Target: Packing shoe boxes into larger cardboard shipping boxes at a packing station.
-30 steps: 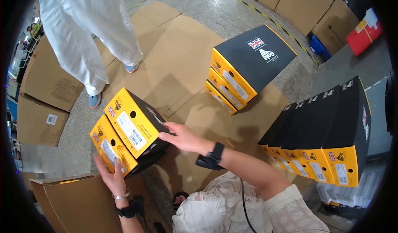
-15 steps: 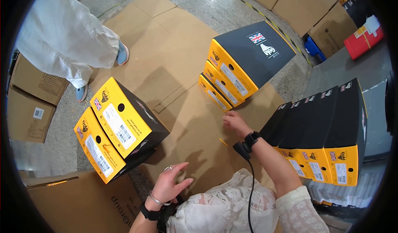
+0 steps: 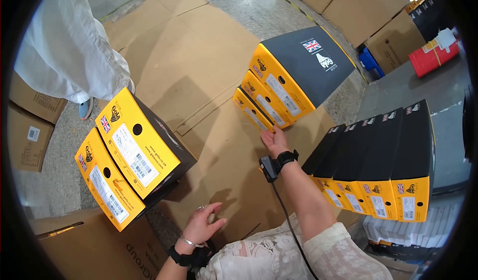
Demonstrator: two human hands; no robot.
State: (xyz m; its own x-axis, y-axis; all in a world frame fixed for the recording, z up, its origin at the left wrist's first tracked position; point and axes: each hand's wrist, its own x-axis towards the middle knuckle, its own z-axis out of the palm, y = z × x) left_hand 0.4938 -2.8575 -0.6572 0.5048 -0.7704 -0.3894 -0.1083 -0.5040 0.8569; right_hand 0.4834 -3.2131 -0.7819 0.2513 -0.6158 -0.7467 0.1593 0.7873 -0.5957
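A stack of three yellow-fronted shoe boxes with a black top [image 3: 281,93] stands ahead, a little right of the middle. My right hand [image 3: 275,141], turned palm up, has its fingertips at the lower corner of the bottom box and appears to touch it; the contact itself is partly hidden. My left hand [image 3: 201,225] hovers low near my lap, fingers apart and slightly bent, holding nothing. To its upper left are two more yellow and black shoe boxes [image 3: 164,153], one above the other.
Flattened cardboard [image 3: 209,46] covers the floor. Several shoe boxes [image 3: 383,150] stand in a row at right, above white stacked sheets [image 3: 413,230]. An open carton [image 3: 104,250] is at lower left. Another person's white trouser leg [image 3: 69,51] is at upper left. A cable [image 3: 286,213] hangs from my right wrist.
My right hand has turned palm up and moved slightly left, up to the bottom box of the stack. The other person's feet have shifted left in view. My left hand stays about where it was.
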